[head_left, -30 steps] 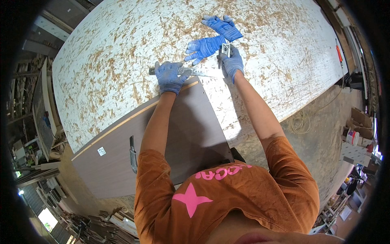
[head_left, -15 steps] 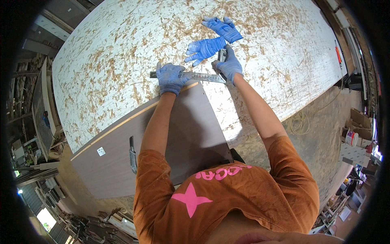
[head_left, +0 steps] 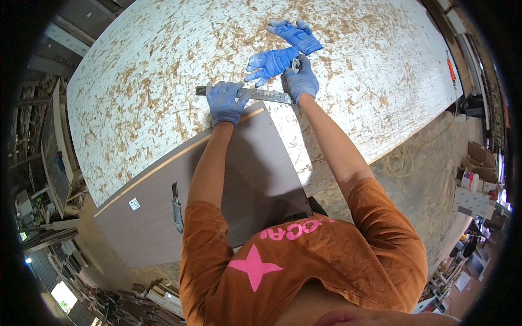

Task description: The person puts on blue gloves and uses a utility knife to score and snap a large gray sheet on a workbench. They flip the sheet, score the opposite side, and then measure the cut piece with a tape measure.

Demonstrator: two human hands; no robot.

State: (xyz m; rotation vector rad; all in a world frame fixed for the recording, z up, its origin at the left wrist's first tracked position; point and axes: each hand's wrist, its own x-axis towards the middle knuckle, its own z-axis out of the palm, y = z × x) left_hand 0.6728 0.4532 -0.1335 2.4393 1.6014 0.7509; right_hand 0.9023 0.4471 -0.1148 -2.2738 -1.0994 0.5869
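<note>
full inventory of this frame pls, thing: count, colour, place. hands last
metal ruler: 1, silver-grey, lying across the far end of the panel.
brown panel: 1, grey-brown with a pale edge strip, flat on the bench under the forearms.
dark handle: 1, dark, on the panel near its left side.
white sticker: 1, white, on the panel's left part.
spare gloves: 2, blue, loose on the bench beyond the ruler.
workbench: 1, white, strewn with sawdust.
red tool: 1, red, far right edge of the bench; kind unclear.
left hand: blue glove, pressing on the ruler.
right hand: blue glove, at the ruler's right end, holding a small metal item.
</note>
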